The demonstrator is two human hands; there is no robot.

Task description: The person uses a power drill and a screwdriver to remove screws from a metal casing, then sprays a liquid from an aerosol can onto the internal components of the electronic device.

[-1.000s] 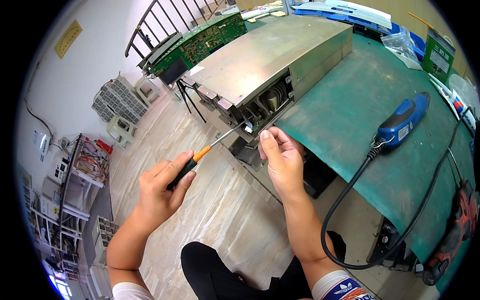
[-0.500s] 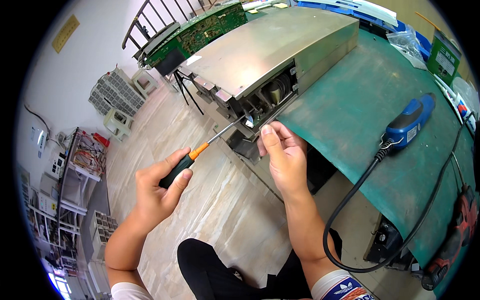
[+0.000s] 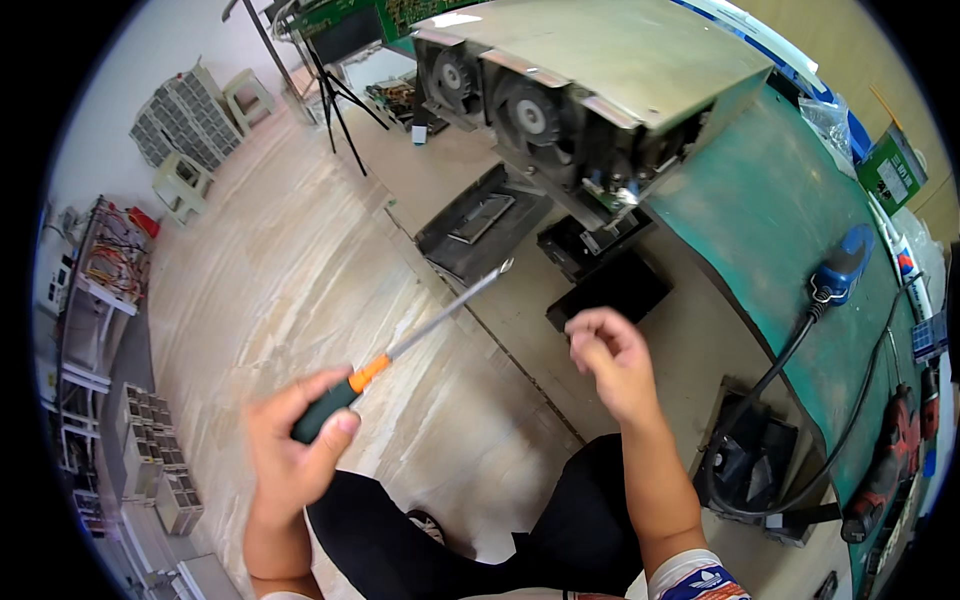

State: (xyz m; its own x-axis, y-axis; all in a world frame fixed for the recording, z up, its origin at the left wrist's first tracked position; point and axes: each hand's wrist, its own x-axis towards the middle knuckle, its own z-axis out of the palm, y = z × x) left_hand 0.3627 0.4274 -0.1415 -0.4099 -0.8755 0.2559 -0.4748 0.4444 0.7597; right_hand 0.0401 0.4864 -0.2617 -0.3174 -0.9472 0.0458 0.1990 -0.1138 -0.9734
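Observation:
My left hand (image 3: pixel 290 440) is closed around the handle of a screwdriver (image 3: pixel 328 408), dark green with an orange collar. Its long steel shaft points up and to the right, and the tip is in the air over the floor, apart from the machine. My right hand (image 3: pixel 618 370) hovers in front of the machine's near corner, fingers curled in toward the thumb and a little blurred. Whether something small is pinched there cannot be made out. The metal-cased machine (image 3: pixel 600 45) lies on the bench with two dark round fans (image 3: pixel 535 118) and an opened corner facing me.
A green mat (image 3: pixel 730 220) covers the bench, holding a blue corded tool (image 3: pixel 842 268) and a red-black power tool (image 3: pixel 885 465). Beneath the bench edge are a black tray (image 3: pixel 480 225) and dark boxes (image 3: pixel 612 290). A black tripod (image 3: pixel 335 105) and stools (image 3: pixel 182 185) stand left.
Both hands have drawn back from the machine's corner, and the screwdriver tip has come away from it. My view has shifted, showing the fans and the parts below the bench.

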